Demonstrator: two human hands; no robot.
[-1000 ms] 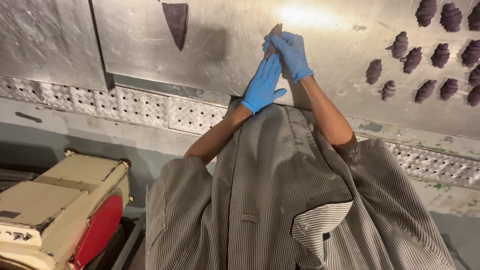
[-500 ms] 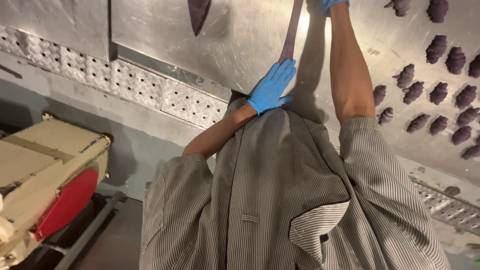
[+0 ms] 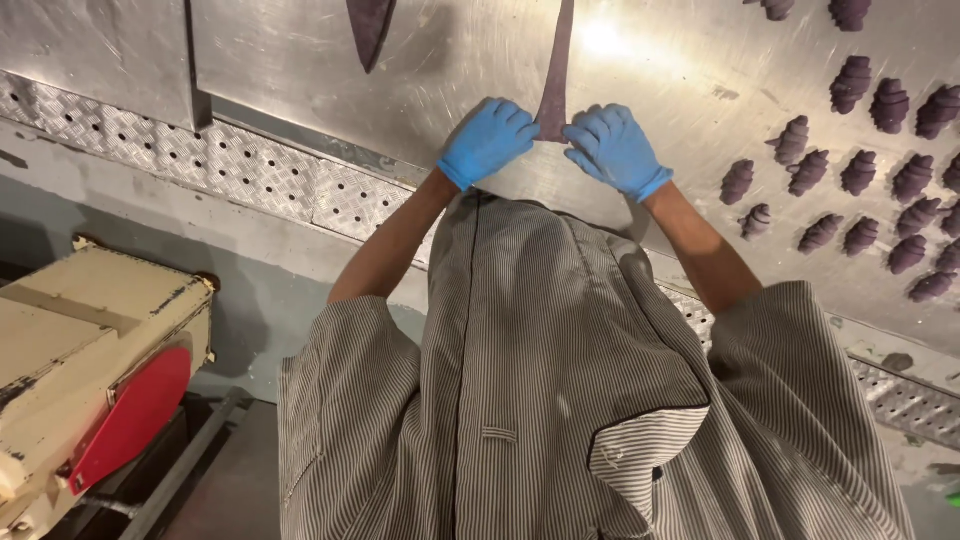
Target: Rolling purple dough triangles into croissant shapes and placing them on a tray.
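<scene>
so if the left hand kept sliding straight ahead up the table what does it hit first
Probably the dark dough triangle at the top edge, beyond the left hand; bare steel table lies between, though the line is uncertain.

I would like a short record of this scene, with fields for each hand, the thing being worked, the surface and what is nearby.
left hand: blue glove, fingers curled on the wide end of the dough strip
right hand: blue glove, fingers on the same end
dough strip: dark, long triangle, flat, narrowing away from the person
surface: metal table
nearby: rolled dark pastries in rows at right; second dough triangle; cream and red machine at left
</scene>
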